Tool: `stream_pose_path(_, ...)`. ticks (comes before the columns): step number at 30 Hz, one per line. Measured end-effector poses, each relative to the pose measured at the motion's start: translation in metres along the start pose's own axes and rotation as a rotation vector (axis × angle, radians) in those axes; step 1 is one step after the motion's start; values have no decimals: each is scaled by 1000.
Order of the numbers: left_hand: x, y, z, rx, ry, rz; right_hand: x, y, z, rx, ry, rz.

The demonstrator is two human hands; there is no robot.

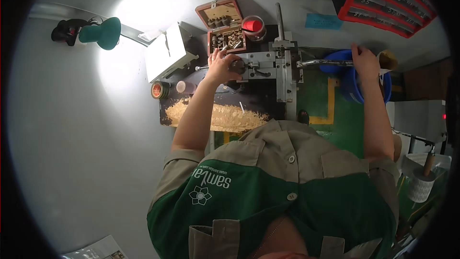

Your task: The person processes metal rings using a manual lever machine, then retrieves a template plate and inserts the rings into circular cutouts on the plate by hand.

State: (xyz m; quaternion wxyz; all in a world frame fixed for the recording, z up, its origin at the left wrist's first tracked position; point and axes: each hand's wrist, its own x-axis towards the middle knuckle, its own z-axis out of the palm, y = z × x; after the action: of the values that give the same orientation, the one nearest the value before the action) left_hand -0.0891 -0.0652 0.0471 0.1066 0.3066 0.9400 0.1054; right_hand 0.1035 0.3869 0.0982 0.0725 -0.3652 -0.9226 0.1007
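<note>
A grey metal bench machine (261,62) stands on the dark worktop. At its left end my left hand (223,67) curves its fingers round a dark round knob (236,66). A long metal lever (330,62) sticks out from the machine's right side. My right hand (366,64) is at the lever's far end, above a blue bucket; whether its fingers close on the lever is hard to see. Behind my left hand an open wooden box (226,38) holds small metal parts.
A jar with a red top (253,25) stands beside the box. Left are a white box (168,53), a green lamp (108,33) and a round tin (160,89). Red drawers (378,2) hang at the upper right. The blue bucket (352,88) stands below the lever.
</note>
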Motion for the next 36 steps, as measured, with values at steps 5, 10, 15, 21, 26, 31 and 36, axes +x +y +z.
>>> stream_pose_path(5,0,0,4,12,38,-15,-10,-4,-15,301,44,-67)
stream_pose_path(10,-3,3,-2,40,-48,68,1,5,-2,24,-63,8)
stream_pose_path(15,-3,7,-4,-4,-38,-2,-8,-2,-14,243,-4,-65)
stream_pose_path(21,-2,10,8,-33,62,-125,-1,2,-15,209,-90,-12)
stream_pose_path(26,-4,11,20,-84,115,-179,-2,4,-3,73,-19,0)
stream_pose_path(31,-14,23,4,6,50,-46,1,15,10,132,-21,29)
stream_pose_path(36,-9,18,2,82,-104,-71,2,5,-9,152,-85,0)
